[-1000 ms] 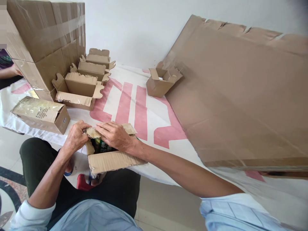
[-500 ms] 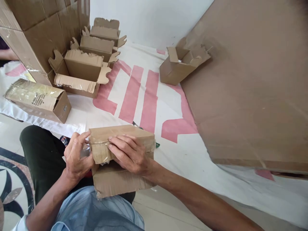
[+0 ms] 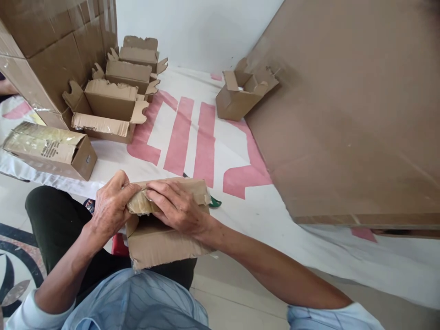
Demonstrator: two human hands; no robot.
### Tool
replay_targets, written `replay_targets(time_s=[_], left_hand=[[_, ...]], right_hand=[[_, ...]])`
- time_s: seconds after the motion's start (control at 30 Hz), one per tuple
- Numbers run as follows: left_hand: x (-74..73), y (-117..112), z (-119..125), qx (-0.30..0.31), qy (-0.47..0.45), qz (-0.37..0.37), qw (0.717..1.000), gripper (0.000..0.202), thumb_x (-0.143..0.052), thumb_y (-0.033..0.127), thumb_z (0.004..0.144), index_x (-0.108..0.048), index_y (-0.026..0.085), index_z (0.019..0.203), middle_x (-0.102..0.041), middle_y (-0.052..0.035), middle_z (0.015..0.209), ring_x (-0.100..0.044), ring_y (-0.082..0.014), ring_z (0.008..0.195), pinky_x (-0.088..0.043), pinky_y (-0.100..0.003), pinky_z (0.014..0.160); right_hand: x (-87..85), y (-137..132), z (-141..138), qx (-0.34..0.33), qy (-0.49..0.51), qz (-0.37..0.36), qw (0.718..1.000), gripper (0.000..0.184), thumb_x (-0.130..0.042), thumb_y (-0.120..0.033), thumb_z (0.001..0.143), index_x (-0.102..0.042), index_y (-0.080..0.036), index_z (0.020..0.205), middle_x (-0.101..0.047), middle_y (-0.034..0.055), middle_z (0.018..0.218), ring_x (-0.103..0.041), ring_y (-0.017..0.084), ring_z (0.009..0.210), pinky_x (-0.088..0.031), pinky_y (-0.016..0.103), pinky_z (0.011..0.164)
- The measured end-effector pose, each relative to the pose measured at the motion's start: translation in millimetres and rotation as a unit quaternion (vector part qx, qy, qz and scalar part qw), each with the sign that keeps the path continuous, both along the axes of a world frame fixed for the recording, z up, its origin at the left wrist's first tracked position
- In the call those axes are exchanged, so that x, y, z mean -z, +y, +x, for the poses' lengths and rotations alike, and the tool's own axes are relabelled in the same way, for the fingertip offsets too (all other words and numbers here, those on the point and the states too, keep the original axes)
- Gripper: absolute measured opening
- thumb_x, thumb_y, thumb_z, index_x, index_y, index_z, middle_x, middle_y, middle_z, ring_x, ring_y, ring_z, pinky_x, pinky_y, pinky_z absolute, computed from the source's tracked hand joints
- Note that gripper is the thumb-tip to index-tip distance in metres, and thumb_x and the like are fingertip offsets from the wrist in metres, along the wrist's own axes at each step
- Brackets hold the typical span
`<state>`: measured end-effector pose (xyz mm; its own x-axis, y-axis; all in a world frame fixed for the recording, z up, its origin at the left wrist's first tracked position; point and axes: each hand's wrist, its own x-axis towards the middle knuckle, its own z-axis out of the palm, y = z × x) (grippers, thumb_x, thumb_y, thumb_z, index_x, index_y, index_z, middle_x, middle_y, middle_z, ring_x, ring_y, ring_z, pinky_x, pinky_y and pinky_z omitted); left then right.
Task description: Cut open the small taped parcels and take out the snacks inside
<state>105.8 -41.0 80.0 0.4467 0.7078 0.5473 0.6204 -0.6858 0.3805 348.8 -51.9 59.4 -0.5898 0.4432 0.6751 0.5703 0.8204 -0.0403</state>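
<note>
A small cardboard box (image 3: 165,247) with its front flap folded down rests against my lap, its dark inside showing through a gap. My left hand (image 3: 112,206) grips the left end of its taped upper flap, thumb on top and fingers curled. Across the same flap lies my right hand (image 3: 178,208), with bent fingers hooked over the flap's edge and the thumb hidden. Clear tape wrinkles along that edge. Just past the box's right end, a green object (image 3: 215,202) pokes out, partly covered.
Several open cardboard boxes (image 3: 110,107) stand at the back left beside a large carton (image 3: 51,59). A closed box (image 3: 51,149) lies nearer. Another open box (image 3: 237,96) leans by a big cardboard sheet (image 3: 350,128). Beneath is a white-and-pink cloth (image 3: 175,137).
My left hand has gone from the box's left side to a grip on the flap's end. The flap now bends up there. The view has shifted slightly.
</note>
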Motion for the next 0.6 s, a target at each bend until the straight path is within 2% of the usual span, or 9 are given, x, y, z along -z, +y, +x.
replay_targets(time_s=[0.13,0.27,0.37,0.47,0.6], left_hand=[[-0.8,7.5,-1.7,-0.009,0.005,-0.053,0.999,0.013,-0.071,0.025,0.103,-0.083,0.020,0.101,-0.057,-0.0031,0.093,-0.058,-0.0177,0.078,-0.045,-0.031,0.067],[-8.2,17.9,-5.0,-0.025,0.032,-0.118,0.992,0.013,-0.073,0.022,0.099,-0.084,0.021,0.106,-0.060,-0.0039,0.094,-0.058,-0.0185,0.078,-0.046,-0.032,0.069],[-10.3,31.5,-4.3,-0.035,0.046,-0.151,0.987,0.012,-0.072,0.016,0.095,-0.084,0.019,0.093,-0.059,-0.0030,0.090,-0.056,-0.0172,0.074,-0.043,-0.032,0.069],[-6.8,48.0,-2.3,-0.037,0.025,-0.165,0.985,0.016,-0.071,0.010,0.091,-0.082,0.018,0.082,-0.056,-0.0018,0.084,-0.056,-0.0166,0.074,-0.041,-0.032,0.071],[1.0,63.9,-3.9,-0.040,-0.006,-0.192,0.981,0.011,-0.077,0.013,0.087,-0.086,0.018,0.083,-0.054,-0.0003,0.080,-0.055,-0.0162,0.072,-0.039,-0.031,0.070]], right_hand=[[0.0,8.9,-2.7,-0.001,0.008,0.008,1.000,0.025,-0.063,-0.013,0.111,-0.074,-0.011,0.133,-0.081,0.0205,0.132,-0.078,0.030,0.117,-0.069,0.046,0.102],[4.9,20.4,-2.6,-0.008,0.003,-0.046,0.999,0.036,-0.064,-0.011,0.108,-0.071,-0.014,0.143,-0.078,0.0204,0.140,-0.076,0.033,0.126,-0.068,0.053,0.110],[6.6,33.3,-4.0,-0.011,-0.018,-0.066,0.998,0.041,-0.065,-0.012,0.106,-0.069,-0.013,0.147,-0.076,0.0216,0.143,-0.075,0.034,0.129,-0.067,0.053,0.112],[6.0,49.2,-7.8,-0.008,-0.055,-0.076,0.996,0.038,-0.063,-0.011,0.108,-0.070,-0.012,0.146,-0.075,0.0212,0.141,-0.074,0.034,0.129,-0.067,0.051,0.110],[6.1,67.1,-11.0,-0.007,-0.095,-0.111,0.989,0.032,-0.063,-0.013,0.111,-0.075,-0.020,0.140,-0.076,0.0156,0.132,-0.072,0.030,0.120,-0.067,0.048,0.102]])
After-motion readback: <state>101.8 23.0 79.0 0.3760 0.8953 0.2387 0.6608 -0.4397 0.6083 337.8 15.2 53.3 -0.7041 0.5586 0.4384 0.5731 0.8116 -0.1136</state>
